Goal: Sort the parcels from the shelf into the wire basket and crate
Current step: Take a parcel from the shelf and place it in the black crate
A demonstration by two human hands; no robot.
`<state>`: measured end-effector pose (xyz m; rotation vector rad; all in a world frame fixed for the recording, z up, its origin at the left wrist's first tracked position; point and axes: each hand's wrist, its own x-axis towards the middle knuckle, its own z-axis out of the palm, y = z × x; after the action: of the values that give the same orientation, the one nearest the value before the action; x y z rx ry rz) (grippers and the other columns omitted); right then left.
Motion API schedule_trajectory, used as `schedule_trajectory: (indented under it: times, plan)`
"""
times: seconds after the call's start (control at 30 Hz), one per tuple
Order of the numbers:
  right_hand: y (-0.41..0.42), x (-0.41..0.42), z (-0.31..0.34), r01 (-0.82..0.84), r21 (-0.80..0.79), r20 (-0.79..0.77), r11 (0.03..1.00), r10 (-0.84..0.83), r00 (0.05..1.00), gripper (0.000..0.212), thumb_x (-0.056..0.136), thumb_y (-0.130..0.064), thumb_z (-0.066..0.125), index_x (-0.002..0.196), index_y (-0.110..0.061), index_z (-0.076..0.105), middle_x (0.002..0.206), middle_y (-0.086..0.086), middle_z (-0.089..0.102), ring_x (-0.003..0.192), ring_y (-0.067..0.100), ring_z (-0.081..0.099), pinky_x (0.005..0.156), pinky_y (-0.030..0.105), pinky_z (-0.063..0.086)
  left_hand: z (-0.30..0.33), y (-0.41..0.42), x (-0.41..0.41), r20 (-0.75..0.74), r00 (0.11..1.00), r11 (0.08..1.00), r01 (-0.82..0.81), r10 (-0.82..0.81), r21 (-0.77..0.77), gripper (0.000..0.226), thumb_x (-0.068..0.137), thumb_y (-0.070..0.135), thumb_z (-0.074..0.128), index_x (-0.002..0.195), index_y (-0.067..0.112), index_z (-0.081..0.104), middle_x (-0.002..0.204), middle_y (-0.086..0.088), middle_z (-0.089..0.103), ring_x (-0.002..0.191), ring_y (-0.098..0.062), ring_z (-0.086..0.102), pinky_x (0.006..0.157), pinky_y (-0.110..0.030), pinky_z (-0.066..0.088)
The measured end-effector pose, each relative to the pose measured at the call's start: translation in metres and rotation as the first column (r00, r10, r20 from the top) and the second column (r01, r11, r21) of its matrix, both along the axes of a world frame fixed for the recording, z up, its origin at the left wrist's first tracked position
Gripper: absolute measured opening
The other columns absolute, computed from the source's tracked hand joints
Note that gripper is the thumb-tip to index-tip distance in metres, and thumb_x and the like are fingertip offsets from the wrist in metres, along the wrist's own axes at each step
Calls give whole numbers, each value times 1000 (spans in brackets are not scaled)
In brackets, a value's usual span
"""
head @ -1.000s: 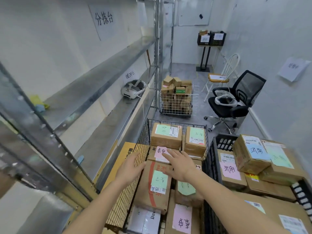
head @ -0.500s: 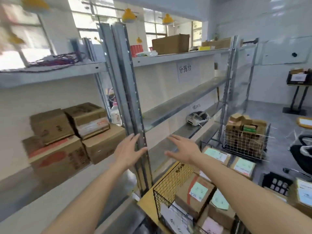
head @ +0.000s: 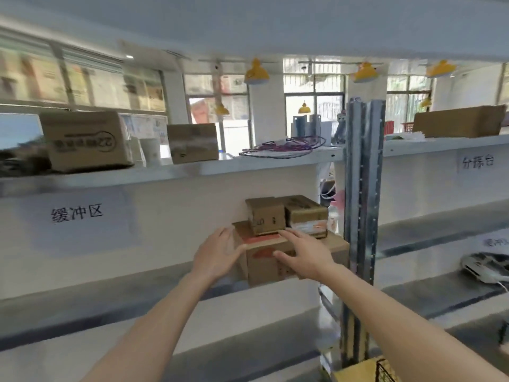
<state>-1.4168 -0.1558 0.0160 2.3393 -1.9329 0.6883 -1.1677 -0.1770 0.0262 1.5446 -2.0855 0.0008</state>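
1. A second ago your hands were down in the wire basket — now they've come up to the parcels left of the steel upright [head: 363, 188].
2. Your left hand [head: 217, 255], fingers spread, cups the left corner of the large carton [head: 264, 261] under the stack.
3. Your right hand [head: 305, 256] lies flat against its front, gripping nothing.
4. Above sit a small box [head: 265, 215] and a taped box [head: 305, 216] — matte, square-edged corrugated cardboard.
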Motion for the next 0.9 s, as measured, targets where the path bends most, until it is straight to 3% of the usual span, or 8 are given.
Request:
schedule_trajectory:
  times: [0.13,0.3,0.53,0.8,0.9]
  plan:
    - [-37,26,15,9,-3,23,1000,-9,1000,71,94,-69,45,157,-40,26,166,-11,24,140,18,46,104,45,50,1,-32,29,-48,999,998,-17,20,56,71,99,61,43,157,21,33,165,-2,28,150,-20,28,121,-38,26]
    - [-92,30,30,96,-22,21,995,-96,995,71,96,-67,45,157,-36,28,166,-8,24,147,20,34,108,46,46,4,-82,32,-114,992,995,57,-48,77,70,100,60,43,158,20,33,165,-1,28,150,-19,28,119,-35,25]
    - [-155,22,35,238,40,80,970,-241,967,73,94,-74,37,157,-37,27,166,-3,23,147,25,35,104,52,48,5,-160,1,-258,957,975,174,-135,135,70,98,64,43,152,20,42,157,-1,43,142,-21,42,111,-37,38]
    - [-196,22,29,336,111,141,935,-350,926,70,97,-70,32,153,-29,40,153,3,49,136,27,50,105,45,47,-9,-215,-40,-495,861,895,308,-117,323,72,95,74,24,137,28,60,139,-2,61,127,-28,56,109,-38,41]
    - [-195,29,27,290,94,193,952,-303,933,63,99,-65,39,152,-30,42,152,-1,49,139,24,47,108,42,44,-13,-224,-45,-581,810,874,336,-78,350,64,101,67,25,143,29,54,144,-4,58,133,-30,52,101,-29,36]
